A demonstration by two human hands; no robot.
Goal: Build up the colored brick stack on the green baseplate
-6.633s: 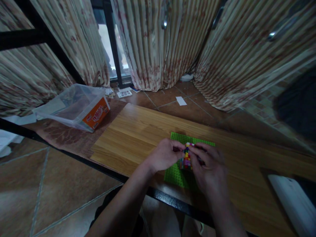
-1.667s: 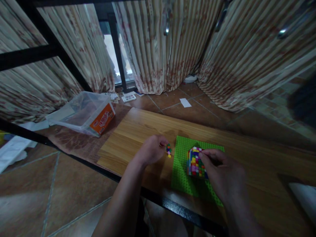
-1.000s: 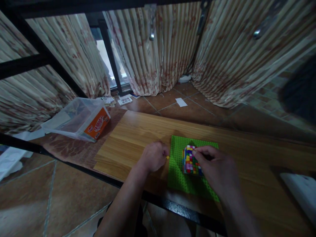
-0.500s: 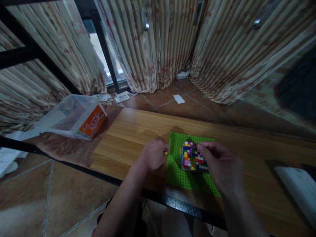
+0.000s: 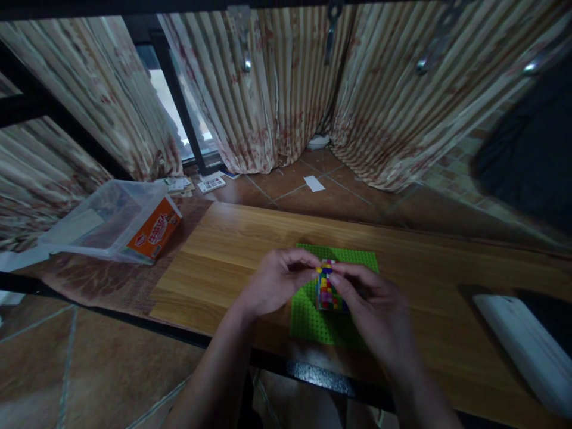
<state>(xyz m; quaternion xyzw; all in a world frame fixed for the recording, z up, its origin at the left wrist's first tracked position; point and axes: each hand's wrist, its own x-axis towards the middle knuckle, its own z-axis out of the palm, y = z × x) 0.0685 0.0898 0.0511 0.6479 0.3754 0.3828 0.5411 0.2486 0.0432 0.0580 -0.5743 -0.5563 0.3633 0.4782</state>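
A green studded baseplate [image 5: 308, 325] lies on the wooden table, bearing a block of many-coloured toy bricks [image 5: 327, 295]. Thumb and forefinger of my left hand [image 5: 279, 280] pinch a small yellow brick [image 5: 319, 270] above the block's upper left part. My right hand [image 5: 375, 301] covers the block's right side, its thumb and forefinger closed together close to the yellow brick. Whatever lies between those right fingertips is too small to make out; dark blue shows beside them.
A clear plastic bin [image 5: 111, 220] with an orange label stands at the table's left end on a brown cloth [image 5: 89, 286]. A white device [image 5: 518, 339] rests at the right. Striped curtains [image 5: 286, 89] hang beyond, with papers [image 5: 314, 183] on the tiled floor.
My left hand has moved right, from the baseplate's edge to over the brick block, bringing the yellow brick. My right hand stays at the block, and the two hands' fingertips now nearly meet.
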